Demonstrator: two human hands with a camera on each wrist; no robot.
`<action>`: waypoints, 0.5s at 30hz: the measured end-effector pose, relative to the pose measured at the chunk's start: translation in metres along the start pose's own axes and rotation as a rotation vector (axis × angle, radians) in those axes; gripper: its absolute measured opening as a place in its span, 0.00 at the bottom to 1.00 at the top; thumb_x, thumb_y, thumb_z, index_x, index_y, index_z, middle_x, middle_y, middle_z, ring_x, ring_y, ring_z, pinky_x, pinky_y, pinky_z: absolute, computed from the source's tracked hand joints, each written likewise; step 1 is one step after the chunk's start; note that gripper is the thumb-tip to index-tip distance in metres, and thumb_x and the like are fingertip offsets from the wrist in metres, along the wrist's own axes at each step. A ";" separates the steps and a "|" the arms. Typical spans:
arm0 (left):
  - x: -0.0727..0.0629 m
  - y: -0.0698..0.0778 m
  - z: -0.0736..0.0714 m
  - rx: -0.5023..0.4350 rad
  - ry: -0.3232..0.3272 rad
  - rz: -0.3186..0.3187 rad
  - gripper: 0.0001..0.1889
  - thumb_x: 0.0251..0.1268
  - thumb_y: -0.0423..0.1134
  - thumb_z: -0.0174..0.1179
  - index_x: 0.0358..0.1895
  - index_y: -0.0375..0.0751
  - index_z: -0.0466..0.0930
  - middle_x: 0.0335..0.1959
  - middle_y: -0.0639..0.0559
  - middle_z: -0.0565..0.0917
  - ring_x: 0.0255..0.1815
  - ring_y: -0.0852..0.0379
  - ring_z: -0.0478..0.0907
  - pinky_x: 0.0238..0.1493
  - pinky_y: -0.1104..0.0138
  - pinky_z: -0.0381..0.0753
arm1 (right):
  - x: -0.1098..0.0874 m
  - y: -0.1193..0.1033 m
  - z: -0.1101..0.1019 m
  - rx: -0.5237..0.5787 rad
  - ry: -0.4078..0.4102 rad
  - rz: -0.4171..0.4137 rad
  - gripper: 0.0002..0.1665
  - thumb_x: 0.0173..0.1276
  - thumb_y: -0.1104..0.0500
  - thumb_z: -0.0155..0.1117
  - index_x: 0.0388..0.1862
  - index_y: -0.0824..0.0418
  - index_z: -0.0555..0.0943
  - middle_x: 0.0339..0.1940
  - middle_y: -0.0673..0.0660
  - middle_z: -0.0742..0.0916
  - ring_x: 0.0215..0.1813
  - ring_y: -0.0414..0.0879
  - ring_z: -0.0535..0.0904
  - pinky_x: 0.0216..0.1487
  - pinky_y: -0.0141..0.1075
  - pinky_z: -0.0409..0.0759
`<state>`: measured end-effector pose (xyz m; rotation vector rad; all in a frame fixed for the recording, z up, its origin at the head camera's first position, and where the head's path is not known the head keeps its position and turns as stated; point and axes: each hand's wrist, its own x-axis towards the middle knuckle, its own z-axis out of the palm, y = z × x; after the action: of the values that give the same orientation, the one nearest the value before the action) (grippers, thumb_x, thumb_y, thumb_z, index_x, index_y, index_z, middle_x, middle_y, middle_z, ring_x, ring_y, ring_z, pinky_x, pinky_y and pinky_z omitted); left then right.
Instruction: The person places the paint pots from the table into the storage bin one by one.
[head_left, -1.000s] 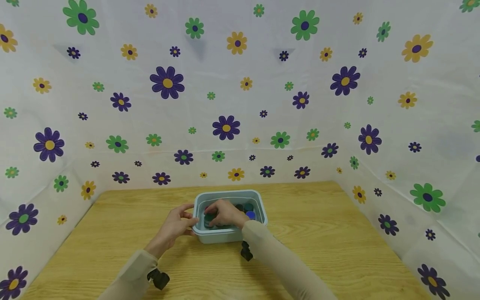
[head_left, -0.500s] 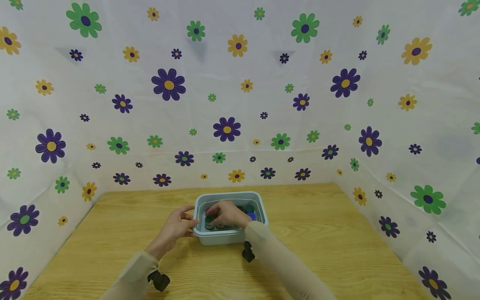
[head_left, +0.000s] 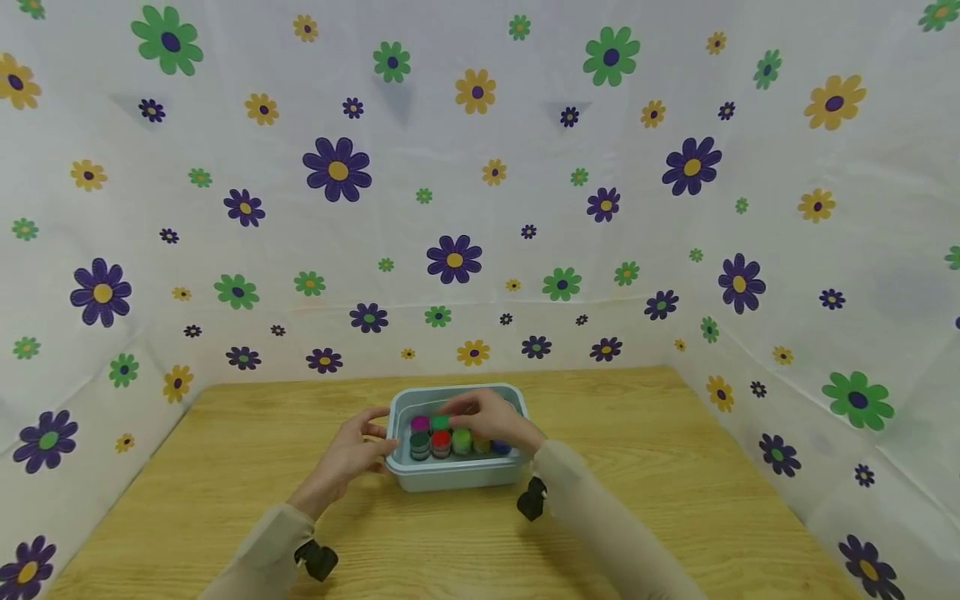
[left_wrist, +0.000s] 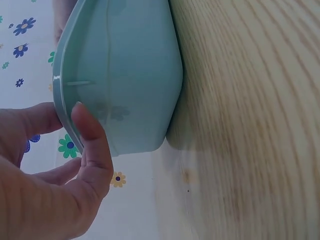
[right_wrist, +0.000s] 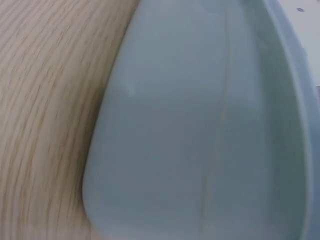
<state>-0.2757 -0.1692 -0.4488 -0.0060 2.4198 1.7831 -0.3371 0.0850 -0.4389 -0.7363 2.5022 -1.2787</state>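
A pale blue plastic tub (head_left: 457,477) stands on the table, holding several small jars with coloured lids. In its front row are a dark green-lidded jar (head_left: 420,445), a red-lidded jar (head_left: 441,442) and a lime-lidded jar (head_left: 461,442). Behind these show a magenta-lidded jar (head_left: 420,425) and a bright green-lidded jar (head_left: 440,422). My left hand (head_left: 356,450) grips the tub's left rim between thumb and fingers, closely seen in the left wrist view. My right hand (head_left: 491,414) reaches inside, fingertips at the bright green lid; whether they pinch it is unclear.
The wood-grain table (head_left: 637,467) extends around the tub. A white flower-printed cloth (head_left: 480,208) rises behind it and on both sides. The right wrist view shows mostly the tub's outer wall (right_wrist: 165,130), without the hand.
My right hand has moved away from the dark green-lidded jar, back and to the right, uncovering the front row of jars. My left hand keeps its grip on the rim.
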 end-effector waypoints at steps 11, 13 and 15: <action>0.001 0.003 -0.003 0.099 -0.031 0.055 0.31 0.70 0.42 0.60 0.72 0.39 0.62 0.60 0.33 0.72 0.53 0.43 0.77 0.43 0.58 0.86 | -0.026 0.009 -0.020 0.159 0.160 -0.023 0.15 0.73 0.58 0.60 0.54 0.61 0.83 0.55 0.64 0.85 0.51 0.56 0.81 0.49 0.40 0.84; 0.004 0.006 -0.004 0.142 -0.024 0.076 0.31 0.72 0.46 0.57 0.73 0.38 0.61 0.62 0.34 0.72 0.59 0.40 0.74 0.48 0.57 0.85 | -0.030 0.010 -0.025 0.151 0.202 -0.027 0.13 0.73 0.57 0.60 0.52 0.59 0.84 0.54 0.63 0.85 0.51 0.54 0.81 0.51 0.41 0.82; 0.006 0.009 -0.006 0.196 -0.014 0.102 0.31 0.74 0.48 0.54 0.73 0.37 0.60 0.63 0.33 0.72 0.64 0.37 0.72 0.54 0.53 0.83 | -0.035 0.011 -0.029 0.120 0.251 -0.034 0.12 0.72 0.57 0.61 0.51 0.57 0.85 0.53 0.60 0.86 0.52 0.51 0.81 0.54 0.42 0.81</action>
<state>-0.2827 -0.1717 -0.4388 0.1523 2.6176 1.5690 -0.3234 0.1287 -0.4312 -0.6274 2.5831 -1.6070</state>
